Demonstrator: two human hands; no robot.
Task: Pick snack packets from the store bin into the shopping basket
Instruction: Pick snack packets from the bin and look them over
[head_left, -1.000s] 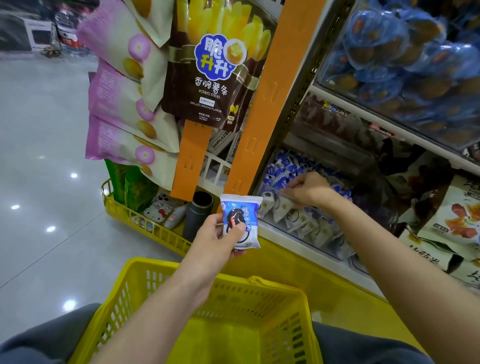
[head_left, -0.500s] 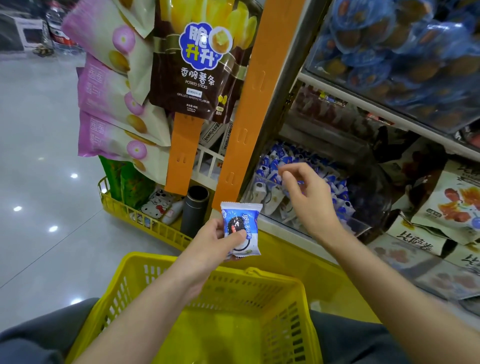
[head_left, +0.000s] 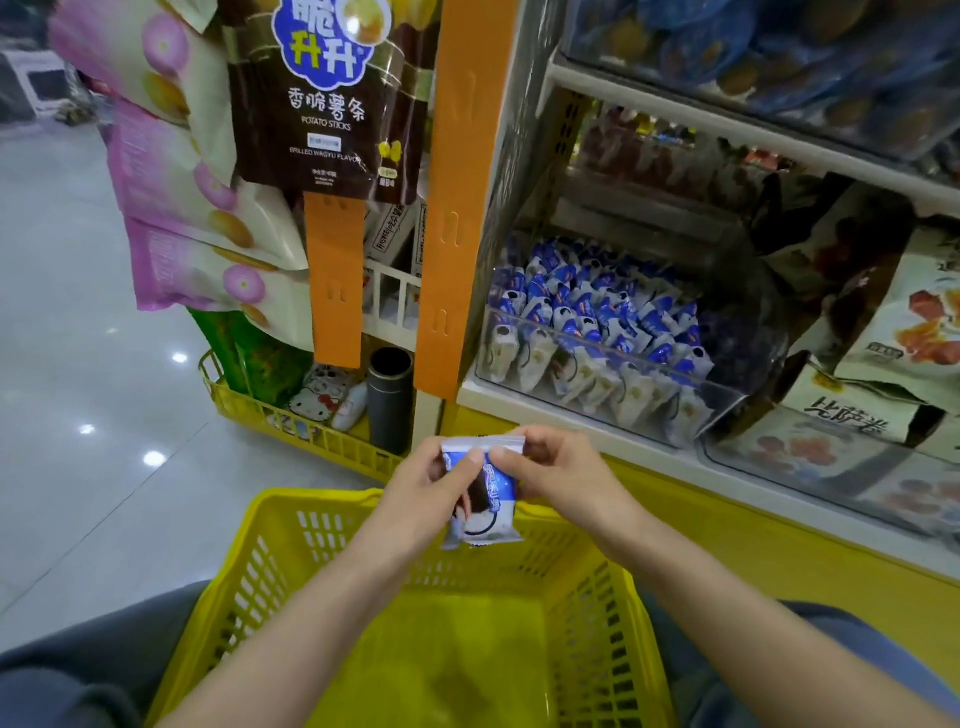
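A blue-and-white snack packet (head_left: 485, 506) with a dark cookie picture hangs upright over the far rim of the yellow shopping basket (head_left: 291, 525). My left hand (head_left: 431, 483) pinches its top left part, thumb across the front. My right hand (head_left: 550, 467) pinches its top right corner. The clear store bin (head_left: 597, 405) on the shelf behind holds several more of the same packets (head_left: 587, 317). The basket sits on my lap and its floor shows no packets.
Hanging bags of potato sticks (head_left: 317, 93) and pink snack bags (head_left: 182, 208) fill the upper left on orange strips (head_left: 452, 218). A black cylinder (head_left: 389, 400) stands in a low yellow rack (head_left: 291, 421). More snack bags (head_left: 852, 410) lie to the right. Shiny floor spreads left.
My right hand left the bin and came down to the packet, now pinching its top corner. The packet and my left hand moved lower, over the basket's far rim.
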